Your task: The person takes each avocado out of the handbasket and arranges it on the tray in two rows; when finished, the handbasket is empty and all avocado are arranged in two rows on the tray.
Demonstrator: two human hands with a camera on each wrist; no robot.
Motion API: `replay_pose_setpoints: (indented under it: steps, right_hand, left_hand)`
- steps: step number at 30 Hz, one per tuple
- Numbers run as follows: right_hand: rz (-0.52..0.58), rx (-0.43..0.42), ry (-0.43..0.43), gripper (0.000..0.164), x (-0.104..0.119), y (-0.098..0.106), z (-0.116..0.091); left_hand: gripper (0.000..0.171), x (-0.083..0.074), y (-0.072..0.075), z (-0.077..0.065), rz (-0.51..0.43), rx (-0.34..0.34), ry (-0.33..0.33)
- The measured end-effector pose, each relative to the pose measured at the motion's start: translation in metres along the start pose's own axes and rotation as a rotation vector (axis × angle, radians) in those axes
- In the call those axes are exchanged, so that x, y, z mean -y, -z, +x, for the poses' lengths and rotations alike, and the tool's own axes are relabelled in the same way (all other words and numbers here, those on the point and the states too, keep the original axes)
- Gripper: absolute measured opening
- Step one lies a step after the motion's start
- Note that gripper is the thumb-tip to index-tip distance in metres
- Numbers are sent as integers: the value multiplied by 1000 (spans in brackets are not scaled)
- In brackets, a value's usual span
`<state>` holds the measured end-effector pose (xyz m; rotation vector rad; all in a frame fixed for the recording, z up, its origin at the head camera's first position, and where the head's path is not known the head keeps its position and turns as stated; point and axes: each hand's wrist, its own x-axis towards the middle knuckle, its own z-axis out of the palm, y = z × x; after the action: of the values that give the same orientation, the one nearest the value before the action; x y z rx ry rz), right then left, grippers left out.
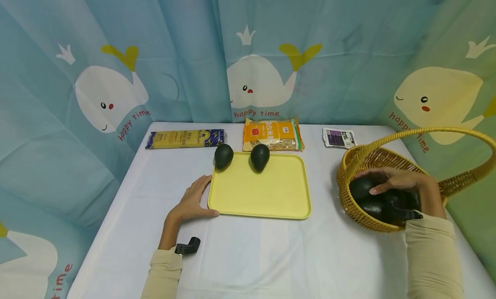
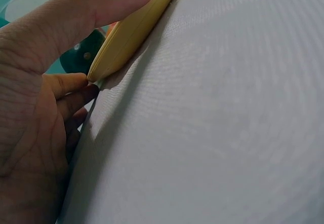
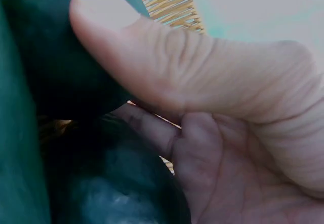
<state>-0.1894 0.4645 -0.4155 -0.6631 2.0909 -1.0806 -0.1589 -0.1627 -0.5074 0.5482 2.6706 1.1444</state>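
Observation:
Two dark avocados lie at the back of a yellow tray: one avocado at its far left corner, another avocado near the middle of its far edge. My left hand touches the tray's left side, fingers along the left edge and thumb at the near left corner. Inside a wicker basket on the right, my right hand grips an avocado, thumb pressed on its near side. More avocados lie against it; the fingertips are hidden behind them.
Along the table's back edge lie a long yellow-and-blue packet, an orange bag of grain and a small white-and-purple sachet. The basket's tall handle arches up beside my right forearm. A whale-print curtain hangs behind the table.

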Motion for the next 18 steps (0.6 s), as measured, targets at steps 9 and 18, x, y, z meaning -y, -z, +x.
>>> replay_pose_setpoints:
  steps: [9,18]
  right_hand:
    - [-144,-205,-144,49,18,-2,4]
    - [40,-228,-178,36,19,-3,16]
  left_hand:
    - [116,-1,-1,0,6,4,6]
    - [117,0,-1,0,18,3,11]
